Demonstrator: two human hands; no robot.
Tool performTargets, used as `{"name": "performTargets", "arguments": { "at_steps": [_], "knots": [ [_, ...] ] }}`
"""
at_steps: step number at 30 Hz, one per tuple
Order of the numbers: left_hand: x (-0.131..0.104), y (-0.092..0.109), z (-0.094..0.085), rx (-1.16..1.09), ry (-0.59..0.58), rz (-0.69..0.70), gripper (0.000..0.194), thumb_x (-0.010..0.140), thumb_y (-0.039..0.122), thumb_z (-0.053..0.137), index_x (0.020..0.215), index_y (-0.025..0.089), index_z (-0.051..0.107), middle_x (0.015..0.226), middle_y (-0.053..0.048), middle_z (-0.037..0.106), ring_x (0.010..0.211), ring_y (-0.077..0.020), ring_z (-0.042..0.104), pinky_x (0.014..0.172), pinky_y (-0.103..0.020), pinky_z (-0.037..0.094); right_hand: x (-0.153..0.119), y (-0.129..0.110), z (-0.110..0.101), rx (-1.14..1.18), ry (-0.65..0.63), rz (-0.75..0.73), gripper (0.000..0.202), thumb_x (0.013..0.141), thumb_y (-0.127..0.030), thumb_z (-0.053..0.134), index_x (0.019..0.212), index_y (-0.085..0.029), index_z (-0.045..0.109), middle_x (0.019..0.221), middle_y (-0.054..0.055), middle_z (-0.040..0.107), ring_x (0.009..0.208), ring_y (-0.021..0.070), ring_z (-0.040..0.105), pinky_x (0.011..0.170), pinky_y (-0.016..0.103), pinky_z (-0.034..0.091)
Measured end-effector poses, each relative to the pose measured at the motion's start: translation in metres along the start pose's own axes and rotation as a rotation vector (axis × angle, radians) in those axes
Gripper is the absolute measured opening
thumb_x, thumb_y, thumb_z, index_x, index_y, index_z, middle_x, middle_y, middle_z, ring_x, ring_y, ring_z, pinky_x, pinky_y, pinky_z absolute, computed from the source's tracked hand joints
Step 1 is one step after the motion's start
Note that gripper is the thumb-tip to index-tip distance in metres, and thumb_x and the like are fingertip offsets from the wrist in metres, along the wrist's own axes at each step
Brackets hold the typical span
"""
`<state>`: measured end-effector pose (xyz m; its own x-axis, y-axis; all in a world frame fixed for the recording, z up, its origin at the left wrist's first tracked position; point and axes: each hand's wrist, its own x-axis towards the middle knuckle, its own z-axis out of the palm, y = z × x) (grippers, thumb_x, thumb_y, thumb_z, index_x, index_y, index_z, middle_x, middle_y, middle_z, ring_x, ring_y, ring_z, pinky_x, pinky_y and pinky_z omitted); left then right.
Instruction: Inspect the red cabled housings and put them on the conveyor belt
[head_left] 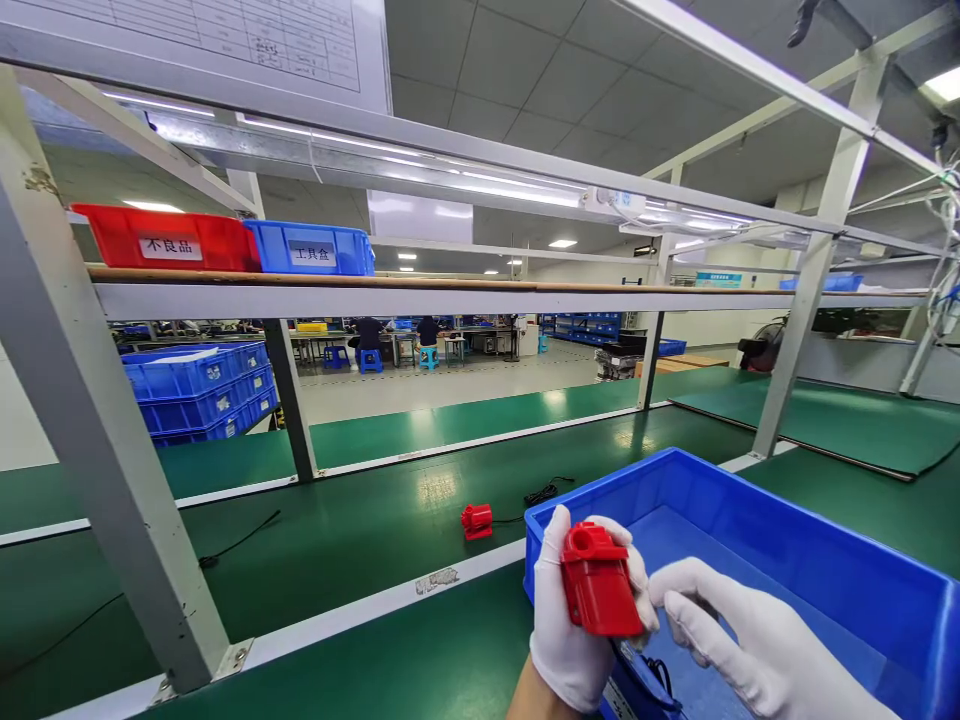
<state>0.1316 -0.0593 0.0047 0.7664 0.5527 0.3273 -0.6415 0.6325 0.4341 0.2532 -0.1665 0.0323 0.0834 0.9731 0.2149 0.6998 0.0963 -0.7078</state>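
cupping glossy, ring-topped plastic part [602,592]

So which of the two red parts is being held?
The nearer red part, in the gloved left hand; the farther red part sits on the green bench.

Factory workshop: green workbenches [352,515], stacked bins [180,412]

Room left of left hand [564,630]; bin [787,550] right.
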Motion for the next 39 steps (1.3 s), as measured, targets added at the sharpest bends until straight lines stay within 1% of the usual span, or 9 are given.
{"name": "performTargets", "arguments": {
  "at_steps": [13, 17, 20, 23, 26, 30, 34, 36, 39],
  "knots": [
    [-0.007, -0.002, -0.002, 0.186, -0.046, 0.153, 0.059, 0.098, 0.061, 0.021, 0.095, 0.016, 0.060, 0.063, -0.005, 0.056, 0.050, -0.0142, 0.052, 0.052, -0.025, 0.040, -0.009, -0.004, -0.003, 0.000, -0.042, -0.089, 0.047, 0.101, -0.058, 0.028, 0.080, -0.024, 0.052, 0.076, 0.000, 0.057, 0.067, 0.0133, 0.052, 0.064, 0.023, 0.042],
    [-0.016, -0.004, -0.013, 0.604, 0.033, 0.405, 0.056, 0.093, 0.066, 0.040, 0.117, 0.019, 0.059, 0.087, -0.008, 0.061, 0.074, -0.0196, 0.058, 0.074, -0.034, 0.047, -0.010, -0.003, 0.000, -0.018, -0.069, -0.116, 0.047, 0.099, -0.062, 0.030, 0.084, -0.025, 0.053, 0.078, 0.000, 0.058, 0.067, 0.0137, 0.052, 0.063, 0.024, 0.039],
    [-0.019, -0.001, -0.029, 0.960, -0.061, 0.626, 0.068, 0.083, 0.068, 0.058, 0.135, 0.025, 0.052, 0.103, -0.012, 0.062, 0.088, -0.0260, 0.061, 0.084, -0.041, 0.048, -0.009, 0.003, 0.001, -0.081, -0.094, -0.033, 0.046, 0.098, -0.063, 0.034, 0.086, -0.024, 0.054, 0.082, 0.000, 0.060, 0.070, 0.0150, 0.053, 0.066, 0.025, 0.040],
    [-0.017, 0.006, -0.044, 1.260, -0.203, 0.880, 0.077, 0.072, 0.046, 0.082, 0.140, 0.032, 0.049, 0.115, -0.013, 0.065, 0.099, -0.0311, 0.063, 0.096, -0.047, 0.045, -0.007, 0.006, -0.004, -0.077, -0.133, -0.023, 0.040, 0.099, -0.058, 0.037, 0.088, -0.024, 0.055, 0.085, 0.000, 0.061, 0.073, 0.0150, 0.055, 0.068, 0.025, 0.042],
    [-0.011, 0.010, -0.058, 1.412, -0.212, 1.112, 0.098, 0.058, 0.028, 0.092, 0.142, 0.037, 0.041, 0.129, -0.013, 0.062, 0.117, -0.0381, 0.059, 0.108, -0.056, 0.037, -0.004, 0.006, -0.012, 0.000, -0.211, -0.189, 0.030, 0.100, -0.050, 0.041, 0.102, -0.026, 0.059, 0.098, 0.002, 0.064, 0.086, 0.0162, 0.061, 0.080, 0.025, 0.047],
    [-0.001, 0.009, -0.080, 1.509, -0.066, 1.267, 0.103, 0.053, 0.043, 0.090, 0.140, 0.038, 0.035, 0.137, -0.013, 0.054, 0.124, -0.0404, 0.055, 0.105, -0.061, 0.040, -0.001, 0.016, -0.020, -0.077, -0.195, -0.451, 0.030, 0.100, -0.045, 0.045, 0.122, -0.030, 0.060, 0.130, 0.007, 0.057, 0.116, 0.0225, 0.057, 0.102, 0.032, 0.045],
    [0.013, 0.016, -0.116, 1.593, 0.255, 1.249, 0.091, 0.073, 0.081, 0.054, 0.143, 0.030, 0.028, 0.141, -0.017, 0.046, 0.126, -0.0378, 0.052, 0.105, -0.058, 0.042, 0.003, 0.032, -0.024, 0.043, -0.127, -0.302, 0.043, 0.097, -0.061, 0.039, 0.111, -0.028, 0.062, 0.111, 0.008, 0.063, 0.101, 0.0249, 0.061, 0.093, 0.036, 0.051],
    [0.019, 0.027, -0.142, 1.594, 0.525, 1.163, 0.074, 0.089, 0.073, 0.032, 0.144, 0.024, 0.027, 0.142, -0.018, 0.043, 0.128, -0.0335, 0.051, 0.108, -0.055, 0.040, 0.011, 0.040, -0.031, 0.177, -0.057, -0.178, 0.049, 0.097, -0.064, 0.032, 0.097, -0.024, 0.061, 0.094, 0.007, 0.064, 0.087, 0.0230, 0.062, 0.084, 0.036, 0.053],
    [0.022, 0.044, -0.190, 1.591, 0.826, 1.024, 0.051, 0.098, 0.047, 0.035, 0.140, 0.017, 0.033, 0.134, -0.019, 0.048, 0.121, -0.0294, 0.054, 0.107, -0.052, 0.041, 0.037, 0.049, -0.056, 0.244, -0.001, -0.022, 0.054, 0.102, -0.059, 0.021, 0.093, -0.020, 0.057, 0.094, 0.009, 0.067, 0.087, 0.0222, 0.067, 0.085, 0.035, 0.054]
  ]
}}
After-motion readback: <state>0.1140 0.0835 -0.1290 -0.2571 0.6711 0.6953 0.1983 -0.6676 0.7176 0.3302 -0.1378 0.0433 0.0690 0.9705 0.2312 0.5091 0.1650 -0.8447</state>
